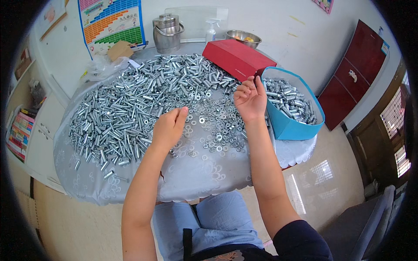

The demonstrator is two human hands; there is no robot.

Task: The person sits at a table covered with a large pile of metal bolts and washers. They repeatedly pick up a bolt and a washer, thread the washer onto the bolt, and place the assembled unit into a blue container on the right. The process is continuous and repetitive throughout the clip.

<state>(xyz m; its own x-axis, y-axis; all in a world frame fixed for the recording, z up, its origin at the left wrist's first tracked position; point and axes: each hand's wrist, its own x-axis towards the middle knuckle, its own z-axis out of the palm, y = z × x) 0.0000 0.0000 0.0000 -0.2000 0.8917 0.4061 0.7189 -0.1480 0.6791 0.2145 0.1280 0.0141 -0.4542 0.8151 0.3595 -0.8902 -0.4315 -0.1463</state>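
Observation:
A large heap of shiny metal bolts (130,100) covers the round table (204,174), with several loose washers and nuts (213,126) spread in front of it. My left hand (169,126) hovers at the edge of the washers, fingers curled together; whether it pinches a small part I cannot tell. My right hand (250,100) is raised beside the blue box (291,126), fingers bent and close together, with no part visible in them. The blue box holds several assembled bolts (289,102).
At the table's far side stand a red box (235,56), a steel pot (166,32), a spray bottle (211,30), a steel bowl (243,38) and a cardboard piece (119,50). A dark red cabinet (352,74) is at right, a grey chair (370,222) at lower right.

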